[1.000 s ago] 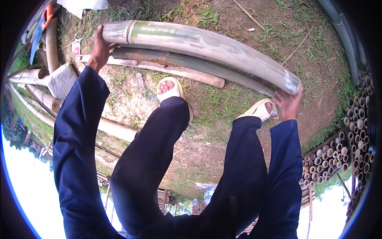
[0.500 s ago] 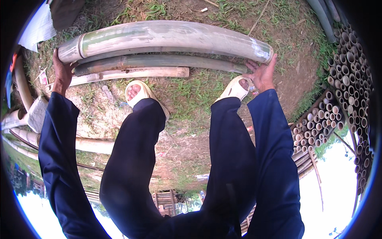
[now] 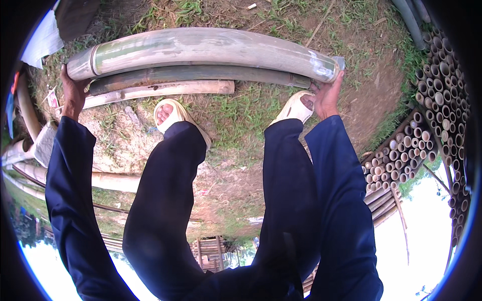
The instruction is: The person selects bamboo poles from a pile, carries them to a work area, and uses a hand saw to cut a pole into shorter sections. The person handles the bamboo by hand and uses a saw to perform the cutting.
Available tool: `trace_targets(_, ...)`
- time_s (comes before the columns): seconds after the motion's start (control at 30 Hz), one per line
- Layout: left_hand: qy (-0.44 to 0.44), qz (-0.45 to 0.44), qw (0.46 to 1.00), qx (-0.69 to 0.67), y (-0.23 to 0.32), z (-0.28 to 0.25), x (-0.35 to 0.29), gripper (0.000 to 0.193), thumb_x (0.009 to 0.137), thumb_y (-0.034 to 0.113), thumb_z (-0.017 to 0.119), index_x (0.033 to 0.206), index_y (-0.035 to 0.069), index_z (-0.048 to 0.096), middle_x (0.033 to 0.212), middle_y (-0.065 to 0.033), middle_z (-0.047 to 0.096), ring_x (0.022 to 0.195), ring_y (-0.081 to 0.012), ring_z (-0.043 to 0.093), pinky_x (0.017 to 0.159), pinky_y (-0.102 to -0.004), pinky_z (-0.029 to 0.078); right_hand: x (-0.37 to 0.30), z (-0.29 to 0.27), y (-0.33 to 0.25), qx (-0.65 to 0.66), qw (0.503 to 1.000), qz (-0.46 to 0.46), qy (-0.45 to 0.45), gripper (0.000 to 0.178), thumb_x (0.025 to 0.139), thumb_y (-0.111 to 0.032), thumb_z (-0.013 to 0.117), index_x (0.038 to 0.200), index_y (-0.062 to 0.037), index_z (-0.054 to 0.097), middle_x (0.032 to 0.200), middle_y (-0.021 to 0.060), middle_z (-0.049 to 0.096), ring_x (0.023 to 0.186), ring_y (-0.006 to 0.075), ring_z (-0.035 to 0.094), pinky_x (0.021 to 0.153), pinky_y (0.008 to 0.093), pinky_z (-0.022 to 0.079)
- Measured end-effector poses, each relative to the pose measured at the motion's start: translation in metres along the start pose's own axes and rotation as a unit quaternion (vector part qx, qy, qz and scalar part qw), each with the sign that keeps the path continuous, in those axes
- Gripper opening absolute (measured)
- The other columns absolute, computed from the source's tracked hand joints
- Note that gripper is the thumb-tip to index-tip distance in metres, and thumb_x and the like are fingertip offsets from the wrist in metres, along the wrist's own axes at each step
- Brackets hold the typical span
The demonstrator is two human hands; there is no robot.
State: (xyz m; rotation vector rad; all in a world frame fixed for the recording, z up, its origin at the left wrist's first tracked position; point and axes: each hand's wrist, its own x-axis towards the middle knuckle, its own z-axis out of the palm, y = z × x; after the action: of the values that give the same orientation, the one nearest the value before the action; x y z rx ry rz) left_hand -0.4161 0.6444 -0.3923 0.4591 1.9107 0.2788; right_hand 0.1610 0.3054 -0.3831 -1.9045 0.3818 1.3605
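Observation:
A thick pale green bamboo pole (image 3: 201, 50) stretches across the upper part of the head view, lifted above the grass. My left hand (image 3: 73, 93) grips under its left end and my right hand (image 3: 326, 95) grips under its right cut end. Two thinner poles, one dark (image 3: 201, 75) and one pale (image 3: 160, 90), lie on the ground just behind it. My legs in dark blue trousers and cream sandals (image 3: 173, 113) stand below the pole.
A stack of cut bamboo poles with their round ends showing (image 3: 432, 115) fills the right side. More poles (image 3: 100, 180) lie at the left, near a grey block (image 3: 42, 143). Patchy grass and bare earth (image 3: 236, 115) lie underfoot.
The view has shifted, so the thick pole now sits more level and centred. Both hands have kept their grip on its two ends.

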Motion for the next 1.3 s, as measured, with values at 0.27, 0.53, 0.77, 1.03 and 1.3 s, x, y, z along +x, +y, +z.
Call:
trace_targets(0.27,0.007,0.019,1.000,-0.019,-0.004,-0.002,0.002,0.089,0.088,0.083,0.034,0.150,0.020,0.043,0.147,-0.0055,0.052,0.130,-0.0313,0.050,0.108,-0.0695,0.014,0.002,0.001,0.004,-0.010,1.000,0.013,0.022,0.112,0.080,-0.094,0.027,0.161,-0.0178,0.014,0.164,0.0212,0.015,0.148,0.0485,0.017,0.107,0.0776,0.015)
trace_targets(0.53,0.016,0.012,1.000,0.002,0.000,-0.003,0.008,0.082,0.091,0.078,0.037,0.148,0.019,0.045,0.143,-0.0074,0.056,0.127,-0.0313,0.053,0.106,-0.0697,0.021,0.015,-0.008,0.002,0.024,1.000,0.006,0.009,0.113,0.082,-0.091,0.033,0.158,-0.0085,0.019,0.158,0.0269,0.022,0.143,0.0506,0.025,0.106,0.0750,0.028)
trace_targets(0.77,0.001,0.045,0.998,-0.032,0.009,0.000,-0.017,0.064,0.100,0.062,0.039,0.137,0.011,0.054,0.129,-0.0061,0.063,0.120,-0.0227,0.057,0.104,-0.0453,0.041,-0.002,-0.008,-0.020,-0.009,0.999,0.042,-0.023,0.111,0.081,-0.090,0.036,0.158,-0.0118,0.020,0.160,0.0252,0.019,0.141,0.0537,0.026,0.102,0.0757,0.031)
trace_targets(1.03,-0.063,-0.009,0.998,-0.014,-0.016,-0.020,0.001,0.074,0.092,0.076,0.040,0.140,0.020,0.052,0.137,-0.0030,0.057,0.126,-0.0245,0.046,0.108,-0.0575,0.029,0.007,-0.007,-0.021,-0.036,0.999,0.032,0.009,0.109,0.079,-0.091,0.038,0.159,-0.0184,0.019,0.161,0.0208,0.016,0.139,0.0603,0.023,0.100,0.0791,0.030)
trace_targets(1.3,-0.052,-0.047,0.997,0.010,-0.011,-0.014,-0.012,0.080,0.087,0.080,0.041,0.145,0.025,0.049,0.147,-0.0043,0.048,0.134,-0.0286,0.041,0.106,-0.0678,0.023,0.000,0.010,-0.028,-0.039,0.998,0.043,0.010,0.111,0.079,-0.093,0.034,0.158,-0.0170,0.023,0.160,0.0252,0.020,0.141,0.0594,0.021,0.101,0.0792,0.026)
